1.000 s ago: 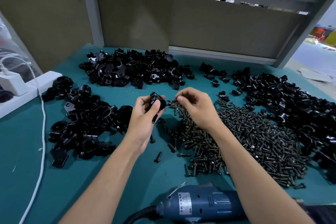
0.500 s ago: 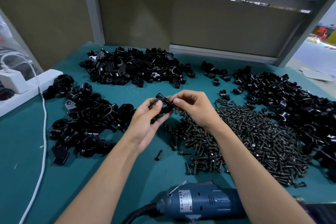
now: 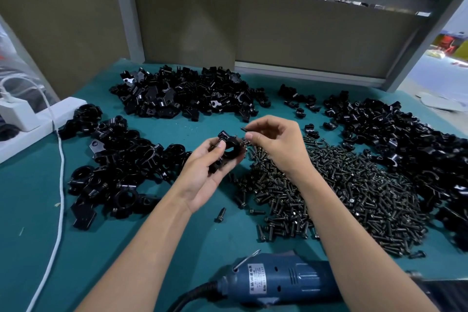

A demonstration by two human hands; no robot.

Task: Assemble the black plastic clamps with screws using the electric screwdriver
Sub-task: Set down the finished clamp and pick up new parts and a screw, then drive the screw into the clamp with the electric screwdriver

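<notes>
My left hand [image 3: 205, 172] holds a black plastic clamp [image 3: 230, 147] above the green table [image 3: 106, 248], its round bore facing me. My right hand [image 3: 276, 144] is just right of it and pinches a small dark screw [image 3: 244, 130] between thumb and forefinger, slightly above the clamp. A wide heap of dark screws [image 3: 342, 190] lies under and to the right of my right hand. The blue electric screwdriver [image 3: 281, 282] lies on the table's near edge between my forearms, its black cord leading left.
Piles of black clamp parts lie at the back [image 3: 182, 94], at the left [image 3: 111, 164] and along the right [image 3: 405, 139]. A white power strip [image 3: 30, 124] with a charger and white cable [image 3: 59, 185] sits at the left. Loose screws [image 3: 220, 215] lie near my left wrist.
My right hand has drawn back a little from the clamp and lifted with a screw in its fingertips. My left hand has turned the clamp so that its bore shows.
</notes>
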